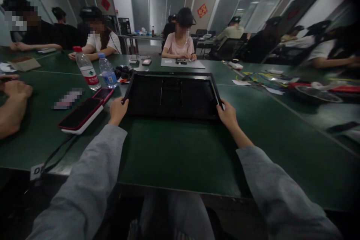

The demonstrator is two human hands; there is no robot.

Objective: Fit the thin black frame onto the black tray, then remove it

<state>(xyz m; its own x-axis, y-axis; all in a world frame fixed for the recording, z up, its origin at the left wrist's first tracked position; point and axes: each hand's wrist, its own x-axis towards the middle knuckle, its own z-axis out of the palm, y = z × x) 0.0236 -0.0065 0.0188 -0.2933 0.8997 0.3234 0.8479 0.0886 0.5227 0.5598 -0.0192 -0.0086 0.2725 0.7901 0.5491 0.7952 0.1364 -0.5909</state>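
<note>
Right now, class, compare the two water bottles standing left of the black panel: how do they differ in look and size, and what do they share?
The red-capped bottle is taller; the blue-capped bottle is shorter. The red-capped bottle wears a red and white label, the blue-capped bottle a blue one. The red-capped bottle stands farther left, the blue-capped bottle nearer the black panel, whose near corners the left hand and right hand grip. Both bottles are clear plastic, upright and capped on the green table.

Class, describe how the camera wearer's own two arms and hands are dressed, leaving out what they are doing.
Both arms wear loose, plain grey long sleeves, left sleeve and right sleeve, ending near the wrists. The left hand and right hand are bare: no gloves, no visible rings or watch.
</note>
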